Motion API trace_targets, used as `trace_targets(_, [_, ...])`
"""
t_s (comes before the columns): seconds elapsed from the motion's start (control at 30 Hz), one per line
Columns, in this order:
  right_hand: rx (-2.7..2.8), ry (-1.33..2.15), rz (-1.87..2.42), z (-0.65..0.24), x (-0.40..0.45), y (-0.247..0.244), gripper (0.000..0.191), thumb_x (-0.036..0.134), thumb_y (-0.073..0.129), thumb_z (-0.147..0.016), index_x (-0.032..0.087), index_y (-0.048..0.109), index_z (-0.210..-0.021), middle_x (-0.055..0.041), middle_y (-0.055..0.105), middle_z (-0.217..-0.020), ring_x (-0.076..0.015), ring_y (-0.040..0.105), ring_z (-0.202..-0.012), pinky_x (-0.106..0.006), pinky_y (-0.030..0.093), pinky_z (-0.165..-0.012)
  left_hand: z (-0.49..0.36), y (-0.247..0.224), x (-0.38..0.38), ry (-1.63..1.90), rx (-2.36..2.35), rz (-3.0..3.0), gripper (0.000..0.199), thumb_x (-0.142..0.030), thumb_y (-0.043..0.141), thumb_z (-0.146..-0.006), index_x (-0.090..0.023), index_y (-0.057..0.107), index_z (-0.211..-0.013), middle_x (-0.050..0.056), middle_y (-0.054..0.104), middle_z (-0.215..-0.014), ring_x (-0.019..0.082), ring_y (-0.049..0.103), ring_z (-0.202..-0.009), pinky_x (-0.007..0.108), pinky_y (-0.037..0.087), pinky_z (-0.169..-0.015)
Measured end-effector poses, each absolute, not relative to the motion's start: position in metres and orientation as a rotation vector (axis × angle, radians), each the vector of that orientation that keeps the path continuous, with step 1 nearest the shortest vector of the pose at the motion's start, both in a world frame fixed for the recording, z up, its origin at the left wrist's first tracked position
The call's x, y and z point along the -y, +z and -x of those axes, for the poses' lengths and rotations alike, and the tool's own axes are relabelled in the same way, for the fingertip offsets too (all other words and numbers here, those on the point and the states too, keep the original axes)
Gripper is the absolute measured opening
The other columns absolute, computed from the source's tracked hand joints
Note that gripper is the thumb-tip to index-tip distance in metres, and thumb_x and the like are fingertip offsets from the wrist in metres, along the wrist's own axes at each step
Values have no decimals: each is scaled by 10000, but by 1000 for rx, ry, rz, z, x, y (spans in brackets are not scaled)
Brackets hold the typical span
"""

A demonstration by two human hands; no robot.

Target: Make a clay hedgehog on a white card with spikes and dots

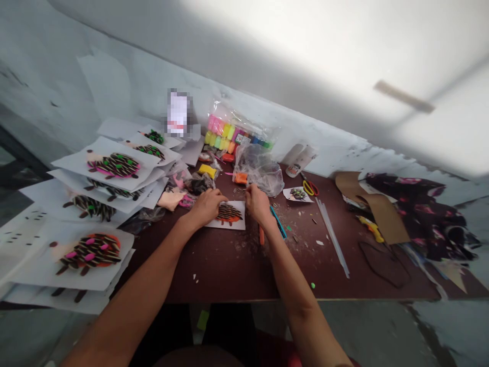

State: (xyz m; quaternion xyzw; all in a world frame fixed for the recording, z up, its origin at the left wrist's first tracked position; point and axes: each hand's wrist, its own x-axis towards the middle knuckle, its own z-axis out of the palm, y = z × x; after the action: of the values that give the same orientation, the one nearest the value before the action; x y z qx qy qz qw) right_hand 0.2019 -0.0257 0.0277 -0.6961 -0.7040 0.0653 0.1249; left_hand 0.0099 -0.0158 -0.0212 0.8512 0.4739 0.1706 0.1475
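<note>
A white card [237,224] bearing a hedgehog figure [229,213] of orange clay and striped seed-like pieces lies on the dark red table. My left hand [208,205] rests over the card's left edge, its fingers bent together near the figure; what they hold, if anything, is hidden. Just beyond the card's upper right corner, my right hand [256,204] has its fingers pinched close to the tabletop beside small scattered pieces. An orange clay lump [240,177] in clear plastic sits just behind it. Near my right wrist lie a blue stick [278,223] and an orange tool [262,235].
Stacked hedgehog cards [97,176] fill the left side. Clay packs [225,135] and a clear plastic bag [262,171] stand behind. Rightward are scissors [310,187], a small card [298,194], glue sticks [333,237], a yellow glue gun [371,229] and patterned cloth [424,214].
</note>
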Motion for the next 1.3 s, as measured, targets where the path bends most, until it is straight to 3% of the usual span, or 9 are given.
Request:
trace_targets(0.13, [1880, 342, 1769, -218, 48, 25, 300, 188, 405, -877, 181, 694, -957, -26, 706, -786, -161, 610, -709, -249, 435, -700, -10, -22, 15, 507, -1350, -2450, 441, -40, 497, -845, -231, 768, -1135, 108, 673, -1075, 227, 587, -971, 347, 482, -908])
trace_targets(0.37, [1619, 762, 1558, -221, 81, 8, 254, 292, 536, -796, 167, 707, -937, -27, 731, -845, -156, 631, -727, -244, 479, -686, -9, -23, 16, 521, -1364, -2457, 426, -58, 493, -858, -235, 772, -1126, 104, 678, -1071, 222, 584, -960, 342, 481, -911])
trace_targets(0.6, [1850, 485, 1646, -216, 102, 11, 165, 235, 569, -874, 191, 727, -870, -38, 676, -872, -152, 595, -757, -242, 445, -709, -10, -19, 18, 504, -1377, -2463, 447, -36, 473, -860, -230, 770, -1132, 98, 681, -1066, 222, 589, -957, 334, 471, -892])
trace_targets(0.83, [2021, 436, 1646, -205, 105, 10, 227, 198, 540, -957, 205, 759, -1015, -61, 698, -933, -167, 636, -845, -248, 443, -771, -10, -19, 18, 492, -1382, -2460, 447, -27, 469, -857, -232, 769, -1118, 91, 680, -1068, 219, 577, -978, 325, 463, -897])
trace_targets(1.03, [2051, 405, 1699, -201, 106, 10, 160, 168, 582, -938, 215, 734, -924, -24, 723, -899, -161, 635, -822, -255, 431, -796, -11, -17, 18, 482, -1385, -2454, 448, -24, 465, -858, -218, 765, -1130, 104, 678, -1086, 231, 584, -985, 346, 469, -911])
trace_targets(1.3, [2105, 337, 1780, -191, 104, 13, 190, 157, 561, -945, 232, 730, -989, -36, 726, -967, -160, 625, -786, -286, 429, -821, -11, -17, 18, 481, -1382, -2453, 430, -41, 486, -864, -225, 769, -1130, 102, 681, -1069, 237, 590, -992, 348, 472, -904])
